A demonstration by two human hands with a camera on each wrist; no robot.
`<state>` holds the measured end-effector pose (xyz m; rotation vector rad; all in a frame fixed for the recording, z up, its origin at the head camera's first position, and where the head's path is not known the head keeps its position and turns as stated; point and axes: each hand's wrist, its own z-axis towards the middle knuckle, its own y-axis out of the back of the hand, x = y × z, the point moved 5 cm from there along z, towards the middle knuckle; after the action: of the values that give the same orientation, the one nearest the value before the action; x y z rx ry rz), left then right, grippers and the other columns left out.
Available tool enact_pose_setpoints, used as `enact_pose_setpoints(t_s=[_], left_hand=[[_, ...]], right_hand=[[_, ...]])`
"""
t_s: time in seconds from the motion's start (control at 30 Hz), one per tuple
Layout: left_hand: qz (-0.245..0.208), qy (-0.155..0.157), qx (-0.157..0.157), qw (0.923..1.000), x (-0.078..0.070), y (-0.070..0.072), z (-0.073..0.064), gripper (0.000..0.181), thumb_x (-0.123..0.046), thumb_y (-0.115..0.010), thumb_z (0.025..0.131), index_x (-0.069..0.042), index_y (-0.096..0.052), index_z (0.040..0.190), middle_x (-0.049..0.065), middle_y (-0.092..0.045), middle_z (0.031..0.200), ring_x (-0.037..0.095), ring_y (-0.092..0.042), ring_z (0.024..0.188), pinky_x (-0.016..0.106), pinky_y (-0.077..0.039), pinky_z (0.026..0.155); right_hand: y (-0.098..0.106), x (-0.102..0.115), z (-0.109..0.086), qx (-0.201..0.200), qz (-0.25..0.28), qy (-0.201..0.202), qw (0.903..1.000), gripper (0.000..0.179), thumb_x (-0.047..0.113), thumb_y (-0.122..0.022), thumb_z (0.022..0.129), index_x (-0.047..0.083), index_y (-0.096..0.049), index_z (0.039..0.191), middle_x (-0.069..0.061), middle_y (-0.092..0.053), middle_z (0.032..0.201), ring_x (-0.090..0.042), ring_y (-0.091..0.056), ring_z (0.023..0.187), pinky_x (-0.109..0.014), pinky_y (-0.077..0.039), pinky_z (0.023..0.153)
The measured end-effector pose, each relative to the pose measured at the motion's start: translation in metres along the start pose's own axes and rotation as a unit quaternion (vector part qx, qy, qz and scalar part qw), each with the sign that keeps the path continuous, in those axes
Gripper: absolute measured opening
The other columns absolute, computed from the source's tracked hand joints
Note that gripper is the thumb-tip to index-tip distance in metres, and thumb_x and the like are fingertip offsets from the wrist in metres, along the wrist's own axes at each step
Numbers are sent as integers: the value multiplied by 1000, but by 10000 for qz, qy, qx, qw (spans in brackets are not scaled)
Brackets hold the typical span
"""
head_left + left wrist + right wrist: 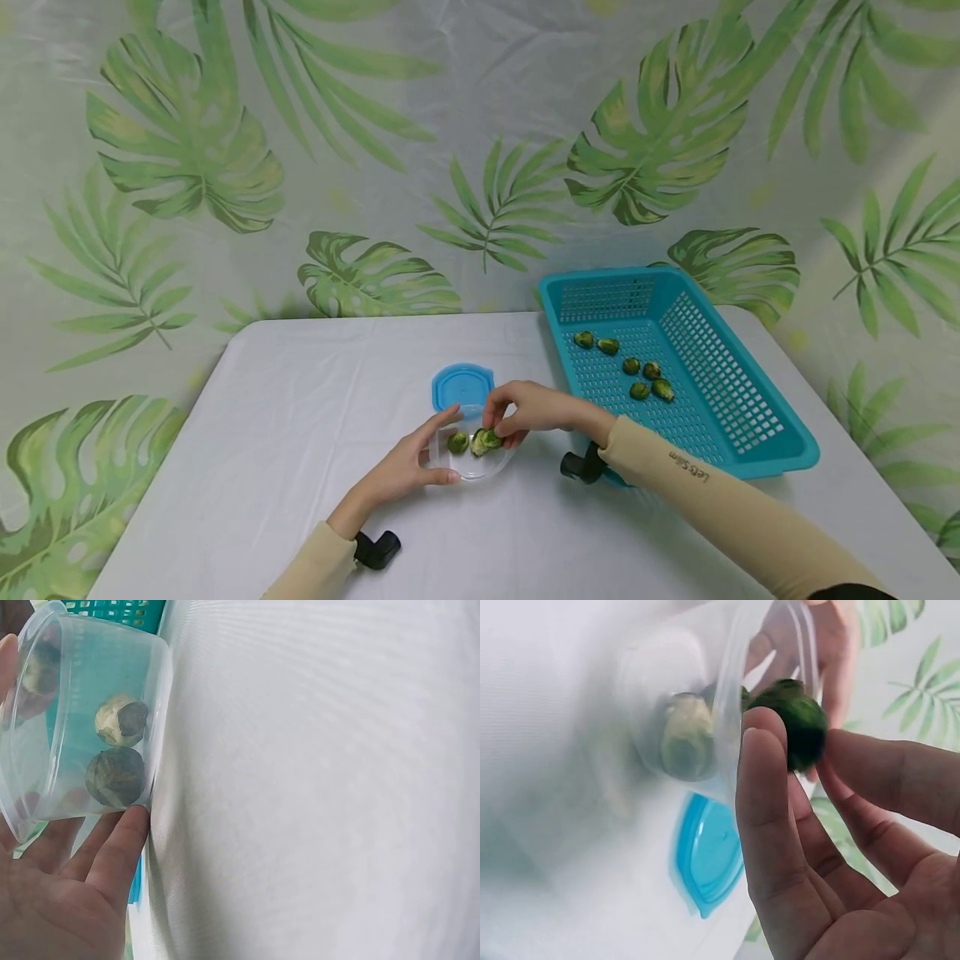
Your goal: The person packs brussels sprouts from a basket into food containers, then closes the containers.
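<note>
A clear plastic tub (pixel 472 477) stands on the white table. My left hand (pixel 405 465) holds it by the side, thumb at the near edge and fingers around the far side. Inside, at the bottom, lie two Brussels sprouts, a darker green sprout (pixel 116 777) beside a paler sprout (pixel 120 721). Over the tub's mouth, my right hand (pixel 534 408) pinches another green Brussels sprout (pixel 802 724) between thumb and fingertips. In the right wrist view that sprout is right at the tub's rim.
A blue lid (pixel 461 387) lies on the table just behind the tub. To the right stands a teal perforated basket (pixel 802 454) with several Brussels sprouts (pixel 632 367) on its floor. A leaf-patterned sheet (pixel 487 200) hangs behind the table.
</note>
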<state>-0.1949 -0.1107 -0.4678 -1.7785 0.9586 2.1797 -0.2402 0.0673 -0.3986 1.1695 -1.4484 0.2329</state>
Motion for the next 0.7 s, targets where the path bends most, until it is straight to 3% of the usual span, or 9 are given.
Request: enact_pose_setpoints(t_s=[0.2, 0.47, 0.7], left_hand=[[-90, -12, -5, 10000, -18, 0, -2, 84, 1, -70, 84, -3, -20, 152, 20, -31, 150, 41, -30, 134, 66, -31, 97], [-27, 60, -10, 10000, 5, 0, 0, 87, -11, -73, 85, -13, -20, 154, 9, -32, 152, 31, -34, 134, 63, -32, 98], [-45, 74, -36, 10000, 8, 0, 1, 88, -9, -74, 84, -12, -20, 153, 9, -32, 152, 30, -35, 134, 63, -32, 98]], right_hand=[[-2, -1, 1, -54, -41, -4, 10000, 10, -5, -58, 86, -6, -63, 95, -11, -60, 87, -19, -64, 67, -32, -55, 63], [11, 6, -11, -57, 202, 265, 9994, 6, 2, -58, 91, -1, -63, 95, -11, -61, 89, -22, -66, 72, -35, -56, 67], [27, 10, -24, -143, 610, 334, 9975, 11, 4, -56, 95, -4, -61, 101, -10, -60, 93, -37, -64, 86, -41, -55, 75]])
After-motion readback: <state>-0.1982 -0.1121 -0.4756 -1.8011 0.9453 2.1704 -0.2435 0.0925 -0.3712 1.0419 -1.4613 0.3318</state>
